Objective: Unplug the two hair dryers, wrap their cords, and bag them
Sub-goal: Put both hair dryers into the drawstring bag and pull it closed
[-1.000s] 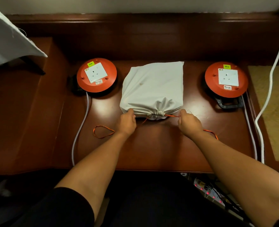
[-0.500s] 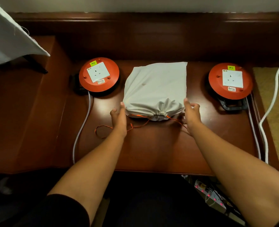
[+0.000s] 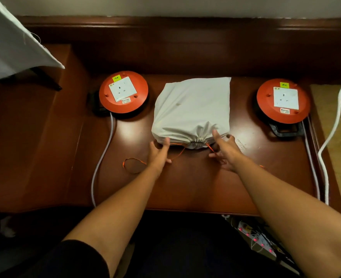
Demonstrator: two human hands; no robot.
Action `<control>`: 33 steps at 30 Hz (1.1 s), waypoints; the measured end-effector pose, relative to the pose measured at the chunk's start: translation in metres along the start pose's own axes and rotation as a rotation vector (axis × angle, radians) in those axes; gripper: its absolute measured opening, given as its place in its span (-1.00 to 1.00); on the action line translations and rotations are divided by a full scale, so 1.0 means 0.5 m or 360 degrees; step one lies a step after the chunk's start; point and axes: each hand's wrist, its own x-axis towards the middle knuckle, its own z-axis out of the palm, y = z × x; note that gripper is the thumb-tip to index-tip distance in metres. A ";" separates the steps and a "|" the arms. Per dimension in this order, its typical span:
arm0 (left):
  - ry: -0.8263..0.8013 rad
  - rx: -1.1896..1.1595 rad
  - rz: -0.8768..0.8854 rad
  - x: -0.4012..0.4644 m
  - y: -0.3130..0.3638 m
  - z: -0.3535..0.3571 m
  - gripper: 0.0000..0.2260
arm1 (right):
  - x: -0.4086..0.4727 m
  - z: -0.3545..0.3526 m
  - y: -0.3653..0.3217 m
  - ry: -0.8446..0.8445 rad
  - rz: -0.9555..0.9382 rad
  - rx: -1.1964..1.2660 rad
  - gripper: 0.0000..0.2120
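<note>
— So, which way does the bag (image 3: 192, 109) point?
— Cinched mouth toward the person, long axis running away, mid-bench (image 3: 185, 183).
— The fingers?
— Left hand (image 3: 158, 152) and right hand (image 3: 224, 151) flank the mouth, fingers spread, touching cloth.

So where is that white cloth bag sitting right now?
The white bag lies mid-desk in the head view, between the two orange socket reels, its cinched mouth toward the person's hands.

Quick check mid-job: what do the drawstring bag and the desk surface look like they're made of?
Bag: off-white woven cloth, probably cotton, matte; it creases softly and gathers at the cinched mouth. Desk: reddish-brown wood or wood veneer, glossy lacquered finish; it shows light reflections.
</note>
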 end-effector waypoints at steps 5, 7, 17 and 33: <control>0.0086 0.0480 0.0098 -0.017 -0.030 0.059 -0.40 | -0.024 0.013 0.036 -0.0138 0.0020 -0.0296 -0.75; -0.0010 0.0782 0.0166 -0.024 -0.030 0.089 -0.33 | -0.033 0.018 0.037 -0.0124 -0.0071 -0.0331 -0.85; -0.0152 0.0580 0.0413 -0.063 0.118 0.071 -0.74 | -0.093 -0.008 -0.075 -0.0148 -0.0329 -0.0517 -0.96; -0.0520 0.1462 0.0664 -0.089 0.459 -0.041 -0.79 | -0.188 -0.002 -0.389 -0.0114 -0.0854 -0.1399 -0.84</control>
